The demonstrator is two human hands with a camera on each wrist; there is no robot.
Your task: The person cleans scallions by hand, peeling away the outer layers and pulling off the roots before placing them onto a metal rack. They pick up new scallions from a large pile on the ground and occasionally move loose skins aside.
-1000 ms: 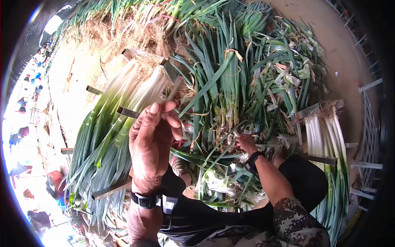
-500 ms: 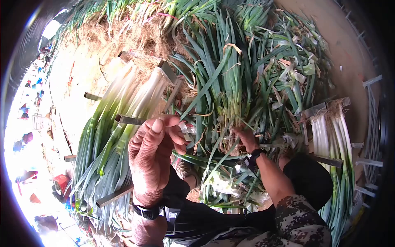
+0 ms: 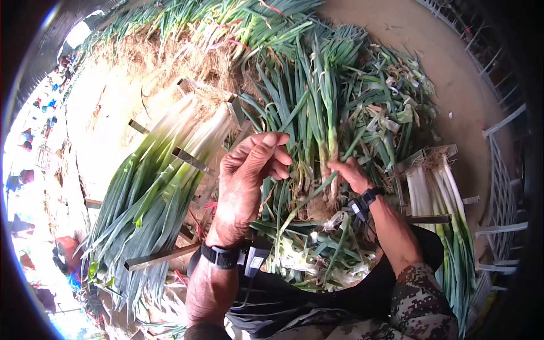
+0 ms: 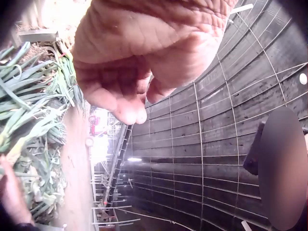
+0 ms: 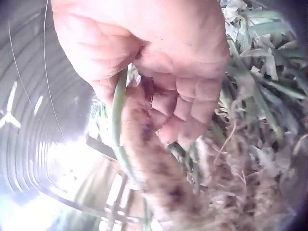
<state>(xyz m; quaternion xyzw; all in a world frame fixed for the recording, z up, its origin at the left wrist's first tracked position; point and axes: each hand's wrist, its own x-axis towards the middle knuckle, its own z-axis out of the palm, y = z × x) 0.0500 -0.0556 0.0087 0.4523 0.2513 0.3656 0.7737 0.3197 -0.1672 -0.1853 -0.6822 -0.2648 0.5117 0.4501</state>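
Observation:
My right hand (image 3: 354,174) grips a long green onion (image 3: 332,148) low on its pale, soil-browned stalk. In the right wrist view, thumb and fingers close round that brown stalk (image 5: 149,139), with a thin green leaf (image 5: 118,125) along it. The onion overlaps a heap of untrimmed green onions (image 3: 289,107) in the head view. My left hand (image 3: 249,170) is raised left of it, fingers loosely bent; in the left wrist view nothing shows between the fingers (image 4: 122,103) and thumb.
Cleaned white-stemmed onions (image 3: 164,164) lie in a metal frame at left; another bunch (image 3: 430,198) lies in a frame (image 3: 425,156) at right. Stripped leaves (image 3: 396,113) are piled beyond my right hand, and peelings (image 3: 300,258) lie near my legs. Bundled onions (image 3: 255,25) line the back.
The right hand has gone from among the roots of the heap to gripping a stalk, slightly higher and to the right. My left hand has shifted right and a little up, staying loosely bent.

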